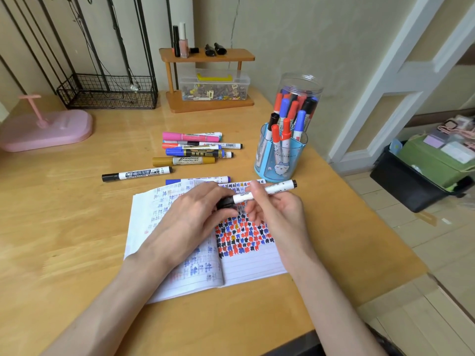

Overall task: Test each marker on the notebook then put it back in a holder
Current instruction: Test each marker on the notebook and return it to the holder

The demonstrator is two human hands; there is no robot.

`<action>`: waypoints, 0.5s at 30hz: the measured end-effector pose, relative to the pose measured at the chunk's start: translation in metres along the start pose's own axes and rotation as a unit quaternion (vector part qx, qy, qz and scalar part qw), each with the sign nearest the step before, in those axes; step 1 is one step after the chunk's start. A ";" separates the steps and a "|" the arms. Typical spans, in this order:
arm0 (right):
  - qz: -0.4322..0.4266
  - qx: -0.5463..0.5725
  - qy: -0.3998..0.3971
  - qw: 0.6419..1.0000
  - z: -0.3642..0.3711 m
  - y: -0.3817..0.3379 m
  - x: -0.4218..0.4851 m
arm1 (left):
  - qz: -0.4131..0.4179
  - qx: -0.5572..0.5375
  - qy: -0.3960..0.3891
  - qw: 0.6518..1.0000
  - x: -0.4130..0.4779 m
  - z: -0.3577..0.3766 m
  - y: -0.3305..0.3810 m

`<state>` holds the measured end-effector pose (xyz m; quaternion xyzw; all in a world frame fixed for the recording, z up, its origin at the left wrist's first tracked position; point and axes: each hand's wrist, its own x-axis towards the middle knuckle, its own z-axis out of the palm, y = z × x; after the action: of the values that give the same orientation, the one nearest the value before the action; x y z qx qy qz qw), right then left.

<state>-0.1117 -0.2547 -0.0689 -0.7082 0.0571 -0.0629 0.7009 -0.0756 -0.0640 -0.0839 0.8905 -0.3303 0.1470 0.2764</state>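
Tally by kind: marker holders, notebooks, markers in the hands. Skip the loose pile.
Holders: 2, blue holder and jar
Notebook: 1
Marker, held by left hand and right hand: 1
Total: 4

Bare table right of the notebook; loose markers crowd behind it.

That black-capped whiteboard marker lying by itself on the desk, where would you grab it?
Pinch the whiteboard marker at the middle of its white barrel, coming from above, fingers on its near and far sides. It lies flat on the desk, apart from the other markers, so both long sides are free.
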 end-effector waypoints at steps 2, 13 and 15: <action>0.004 0.013 0.006 1.000 -0.001 0.000 0.001 | 0.017 0.055 -0.007 0.998 0.000 -0.001 0.003; -0.002 0.033 0.005 0.999 -0.007 -0.001 0.000 | -0.035 -0.106 -0.054 0.992 0.001 -0.003 0.010; 0.001 0.045 0.016 0.999 -0.004 -0.002 -0.001 | -0.044 -0.126 -0.063 0.989 0.002 -0.004 0.012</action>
<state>-0.1136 -0.2588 -0.0669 -0.6749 0.0658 -0.0758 0.7311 -0.0825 -0.0703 -0.0750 0.8697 -0.3234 0.0353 0.3711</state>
